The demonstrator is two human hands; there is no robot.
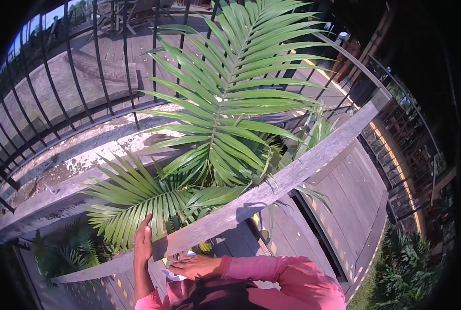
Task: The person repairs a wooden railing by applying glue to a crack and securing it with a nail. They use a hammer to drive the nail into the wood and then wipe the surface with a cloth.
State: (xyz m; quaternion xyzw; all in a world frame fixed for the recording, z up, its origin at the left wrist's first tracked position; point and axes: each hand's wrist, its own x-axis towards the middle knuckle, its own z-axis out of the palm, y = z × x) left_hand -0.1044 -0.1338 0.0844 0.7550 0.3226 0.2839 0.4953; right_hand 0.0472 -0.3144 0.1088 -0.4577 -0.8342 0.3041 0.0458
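My left hand (143, 243) is raised beside the curved wooden rail (209, 227), fingers pointing up and nothing visible in them. Just beyond its fingertips spreads a low green palm frond (137, 206). Close to my body, my right hand (198, 266) lies palm down with its fingers stretched toward the left. A small white and blue thing (174, 275) shows partly under those fingers; its kind is hidden, and so is whether the hand grips it. A larger palm frond (225, 98) rises from behind the rail. Both my sleeves are pink.
A black metal fence (70, 67) runs along the far left, above a weathered wooden ledge (39, 206). Wooden decking (344, 181) lies beyond the rail on the right. Bushes (411, 263) grow at the lower right. Wooden chairs (137, 15) stand behind the fence.
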